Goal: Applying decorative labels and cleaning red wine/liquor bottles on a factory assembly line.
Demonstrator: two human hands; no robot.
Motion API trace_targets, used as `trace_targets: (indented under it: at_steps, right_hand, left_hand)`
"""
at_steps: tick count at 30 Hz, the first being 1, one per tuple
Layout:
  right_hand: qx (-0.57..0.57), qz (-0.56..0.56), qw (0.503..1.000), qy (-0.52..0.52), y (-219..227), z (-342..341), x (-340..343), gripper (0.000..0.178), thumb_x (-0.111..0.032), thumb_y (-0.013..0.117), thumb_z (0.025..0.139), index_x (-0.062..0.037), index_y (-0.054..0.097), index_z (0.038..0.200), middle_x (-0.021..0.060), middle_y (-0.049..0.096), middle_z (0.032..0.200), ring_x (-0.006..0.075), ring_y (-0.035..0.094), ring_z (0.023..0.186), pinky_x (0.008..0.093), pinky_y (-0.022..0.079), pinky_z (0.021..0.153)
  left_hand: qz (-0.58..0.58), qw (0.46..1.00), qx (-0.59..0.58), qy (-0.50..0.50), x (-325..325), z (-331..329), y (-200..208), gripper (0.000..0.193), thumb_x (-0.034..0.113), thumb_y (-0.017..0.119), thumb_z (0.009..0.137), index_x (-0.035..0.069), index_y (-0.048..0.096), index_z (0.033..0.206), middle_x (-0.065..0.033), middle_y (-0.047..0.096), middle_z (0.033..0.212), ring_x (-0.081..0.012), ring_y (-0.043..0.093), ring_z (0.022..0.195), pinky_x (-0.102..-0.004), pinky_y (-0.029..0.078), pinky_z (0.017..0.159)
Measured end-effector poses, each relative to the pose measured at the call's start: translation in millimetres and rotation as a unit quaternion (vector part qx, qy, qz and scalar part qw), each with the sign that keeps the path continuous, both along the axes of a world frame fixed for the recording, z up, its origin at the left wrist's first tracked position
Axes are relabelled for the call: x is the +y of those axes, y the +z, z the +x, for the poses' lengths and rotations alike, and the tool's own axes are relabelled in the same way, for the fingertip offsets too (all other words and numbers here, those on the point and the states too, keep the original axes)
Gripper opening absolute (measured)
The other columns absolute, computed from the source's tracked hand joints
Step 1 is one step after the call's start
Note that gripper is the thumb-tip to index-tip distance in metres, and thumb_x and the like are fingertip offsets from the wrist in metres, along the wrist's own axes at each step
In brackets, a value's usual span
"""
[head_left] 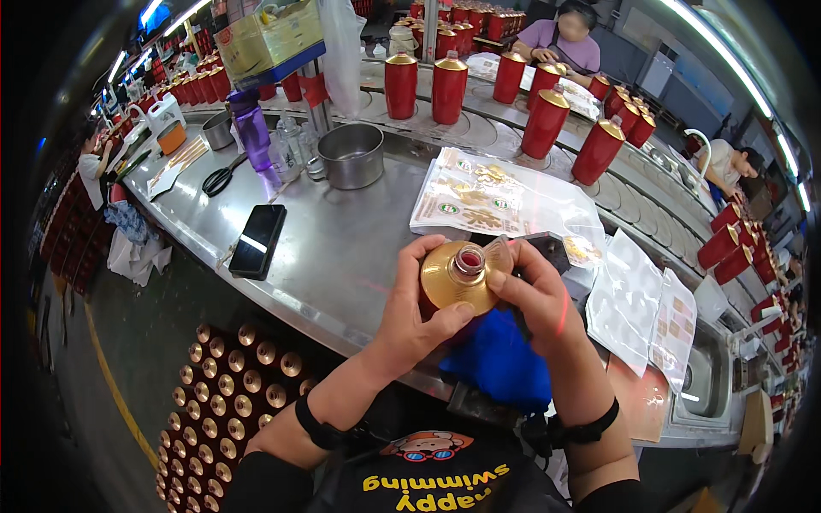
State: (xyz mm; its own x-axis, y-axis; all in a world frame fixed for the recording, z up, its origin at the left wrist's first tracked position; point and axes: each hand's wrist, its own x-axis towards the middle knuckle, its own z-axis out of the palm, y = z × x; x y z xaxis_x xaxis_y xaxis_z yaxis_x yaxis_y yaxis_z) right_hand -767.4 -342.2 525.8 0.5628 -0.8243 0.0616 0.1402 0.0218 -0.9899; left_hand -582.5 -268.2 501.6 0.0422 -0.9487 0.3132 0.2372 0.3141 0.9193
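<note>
My left hand (pixel 404 316) is wrapped round a red bottle (pixel 440 278) with a shiny gold shoulder and a clear open neck. The neck points up toward me, and most of the red body is hidden below the shoulder and my hand. At the shoulder's right side, my right hand (pixel 540 299) pinches a thin, fan-shaped piece of film (pixel 499 259) between thumb and fingers. That film lies close beside the neck; whether it sticks to the gold cannot be made out. Under the hands is a blue cloth (pixel 500 359).
Sheets of gold stickers (pixel 470 195) lie ahead on the steel bench. To the left are a black phone (pixel 258 242), a steel pot (pixel 351 157), scissors (pixel 224 177) and a purple bottle (pixel 250 128). Red bottles (pixel 449 90) stand on the conveyor; several more (pixel 242 404) stand low at left.
</note>
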Motion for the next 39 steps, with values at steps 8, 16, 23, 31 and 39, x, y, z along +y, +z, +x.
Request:
trace_targets:
  at_steps: [8, 16, 23, 31, 39]
  right_hand:
    - [-0.050, 0.060, 0.997, 0.014, 1, 0, -9, 0.029, -0.021, 0.053, 0.101, -0.0046, 0.057, 0.125, 0.0028, 0.061, 0.114, 0.0123, 0.057, 0.107, 0.0285, 0.045, 0.096]
    - [0.094, -0.156, 0.983, -0.032, 0, -48, 36, 0.052, -0.026, 0.060, 0.099, -0.0005, 0.045, 0.143, 0.0119, 0.061, 0.124, 0.0194, 0.057, 0.111, 0.0325, 0.044, 0.096]
    - [0.131, -0.282, 0.948, -0.062, -13, -42, 45, 0.055, -0.023, 0.060, 0.098, 0.0024, 0.042, 0.144, 0.0212, 0.056, 0.132, 0.0315, 0.053, 0.125, 0.0390, 0.039, 0.107]
    - [0.089, -0.251, 0.962, -0.064, -15, -39, 40, 0.053, -0.025, 0.062, 0.097, 0.0017, 0.046, 0.141, 0.0191, 0.059, 0.126, 0.0298, 0.056, 0.119, 0.0378, 0.041, 0.103]
    - [0.094, -0.245, 0.961, -0.087, -13, -37, 38, 0.047, -0.027, 0.061, 0.098, 0.0018, 0.050, 0.134, 0.0174, 0.061, 0.122, 0.0272, 0.058, 0.116, 0.0353, 0.043, 0.100]
  left_hand:
    - [0.023, 0.999, 0.008, -0.047, -8, -1, 1, 0.082, 0.018, 0.075, 0.083, 0.005, 0.023, 0.145, -0.0134, 0.046, 0.136, -0.0202, 0.048, 0.127, -0.0353, 0.040, 0.108]
    - [0.055, 0.997, -0.035, -0.034, -14, 13, -7, 0.064, 0.035, 0.062, 0.096, 0.005, 0.033, 0.144, -0.0122, 0.053, 0.134, -0.0185, 0.054, 0.123, -0.0328, 0.042, 0.105]
    - [-0.025, 0.996, 0.062, 0.052, 0, -34, -15, 0.059, 0.040, 0.051, 0.102, -0.001, 0.035, 0.143, -0.0124, 0.054, 0.128, -0.0179, 0.057, 0.115, -0.0319, 0.044, 0.103]
    - [-0.035, 0.994, -0.090, 0.049, 7, -39, -2, 0.079, 0.041, 0.069, 0.089, -0.001, 0.031, 0.145, -0.0127, 0.051, 0.131, -0.0183, 0.051, 0.122, -0.0316, 0.041, 0.105]
    - [-0.019, 0.999, -0.041, 0.001, 7, -37, -1, 0.073, 0.036, 0.066, 0.091, 0.000, 0.031, 0.144, -0.0124, 0.051, 0.132, -0.0187, 0.050, 0.123, -0.0318, 0.038, 0.107]
